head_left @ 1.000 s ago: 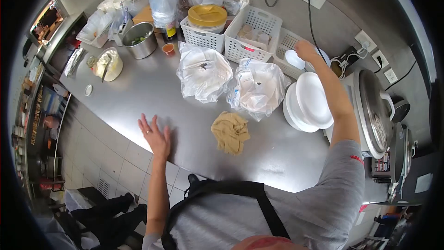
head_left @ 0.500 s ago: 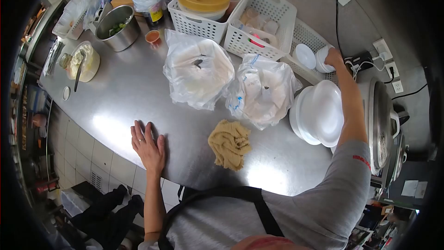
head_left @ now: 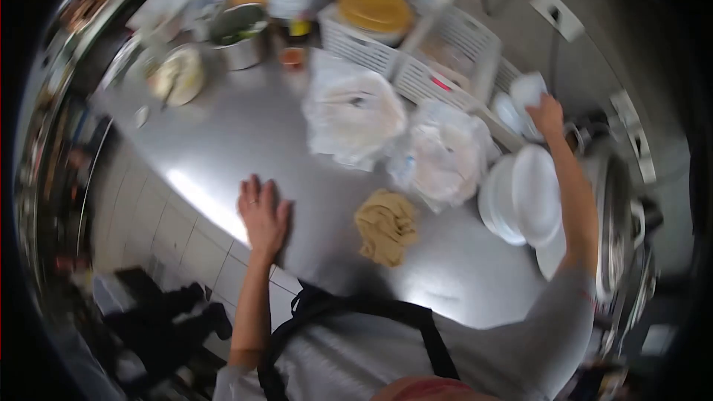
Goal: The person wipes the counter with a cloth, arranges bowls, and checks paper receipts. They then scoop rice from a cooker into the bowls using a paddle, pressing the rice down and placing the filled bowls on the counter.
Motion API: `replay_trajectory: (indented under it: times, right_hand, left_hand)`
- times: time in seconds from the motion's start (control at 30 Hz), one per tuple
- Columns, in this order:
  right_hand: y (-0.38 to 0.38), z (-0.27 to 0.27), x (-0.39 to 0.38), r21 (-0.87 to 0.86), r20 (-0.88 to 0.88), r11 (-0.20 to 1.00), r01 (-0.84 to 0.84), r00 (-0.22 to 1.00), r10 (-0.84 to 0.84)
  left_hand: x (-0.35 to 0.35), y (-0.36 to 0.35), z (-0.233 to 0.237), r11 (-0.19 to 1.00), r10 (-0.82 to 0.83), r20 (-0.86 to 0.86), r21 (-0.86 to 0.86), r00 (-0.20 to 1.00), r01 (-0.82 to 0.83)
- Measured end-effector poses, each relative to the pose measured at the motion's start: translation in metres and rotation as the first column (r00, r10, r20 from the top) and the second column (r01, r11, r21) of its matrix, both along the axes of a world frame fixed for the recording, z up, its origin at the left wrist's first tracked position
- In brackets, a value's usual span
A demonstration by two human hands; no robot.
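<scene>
My left hand (head_left: pixel 264 215) lies flat near the front edge of the metal table (head_left: pixel 223 148), fingers stretched and holding nothing. At the back right, my right hand (head_left: pixel 549 114) grips a small white bowl (head_left: pixel 528 89) above the narrow grey-white basket; blur hides whether it is one bowl or several nested. Another round white item (head_left: pixel 506 112) sits just left of it. Larger white bowls (head_left: pixel 536 197) are stacked below my right forearm. A crumpled tan cloth (head_left: pixel 386 228) lies between my hands, touched by neither.
Two plastic-bagged round items, a left bag (head_left: pixel 338 137) and a right bag (head_left: pixel 445 171), lie mid-table. Behind stand white baskets (head_left: pixel 416 78), a yellow-lidded tub (head_left: pixel 374 11), a metal pot (head_left: pixel 241 52) and a container of pale food (head_left: pixel 178 78). A large lidded cooker (head_left: pixel 613 208) stands right.
My right hand has lifted the small white bowl out of the basket and tilted it. My left hand stays flat on the table. The whole view has shifted and blurred.
</scene>
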State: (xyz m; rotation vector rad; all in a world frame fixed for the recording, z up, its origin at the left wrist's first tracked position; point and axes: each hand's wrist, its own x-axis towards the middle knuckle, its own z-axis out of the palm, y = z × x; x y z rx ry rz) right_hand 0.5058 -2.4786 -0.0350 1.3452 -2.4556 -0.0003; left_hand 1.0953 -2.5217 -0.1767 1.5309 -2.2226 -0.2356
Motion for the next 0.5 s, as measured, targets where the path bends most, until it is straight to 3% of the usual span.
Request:
replay_trajectory:
  times: [0.03,0.07,0.1,0.13,0.17,0.2,0.33,0.37,0.5]
  right_hand:
    - [0.004,-0.009,-0.006,-0.045,-0.043,0.990,-0.132,0.991,0.130]
    - [0.001,0.005,0.016,0.054,0.025,0.995,-0.084,0.996,0.083]
    - [-0.008,-0.009,-0.005,0.107,-0.004,0.981,-0.161,0.987,0.162]
    - [-0.008,0.015,0.039,0.114,0.026,0.982,-0.148,0.989,0.146]
    - [0.001,0.012,0.040,0.023,-0.081,0.908,-0.418,0.905,0.418]
    - [0.005,0.019,0.063,-0.052,-0.190,0.849,-0.525,0.840,0.508]
    - [0.017,0.090,0.190,0.050,0.126,0.876,-0.480,0.873,0.472]
    - [0.021,0.096,0.218,0.090,0.192,0.880,-0.467,0.875,0.445]
    - [0.027,0.087,0.304,-0.012,0.278,0.775,-0.632,0.742,0.610]
  left_hand:
    - [0.001,0.000,0.002,1.000,-0.006,-0.001,0.020,1.000,0.006]
    - [0.000,0.000,0.002,0.999,0.002,-0.005,0.033,1.000,-0.002]
    - [0.015,0.001,0.002,0.998,0.058,-0.022,-0.009,0.998,-0.058]
    - [0.006,0.002,-0.005,1.000,-0.004,-0.036,-0.006,0.999,0.003]
    - [0.006,0.001,-0.008,1.000,0.022,-0.041,-0.010,0.999,-0.022]
    - [0.005,0.002,-0.009,1.000,0.029,-0.049,-0.012,0.998,-0.029]
    - [0.009,0.004,-0.004,1.000,-0.019,-0.109,-0.027,0.994,0.016]
    - [0.012,0.002,-0.007,0.999,-0.037,-0.126,-0.021,0.991,0.034]
    - [0.026,-0.003,0.001,0.988,-0.144,-0.208,0.030,0.967,0.154]
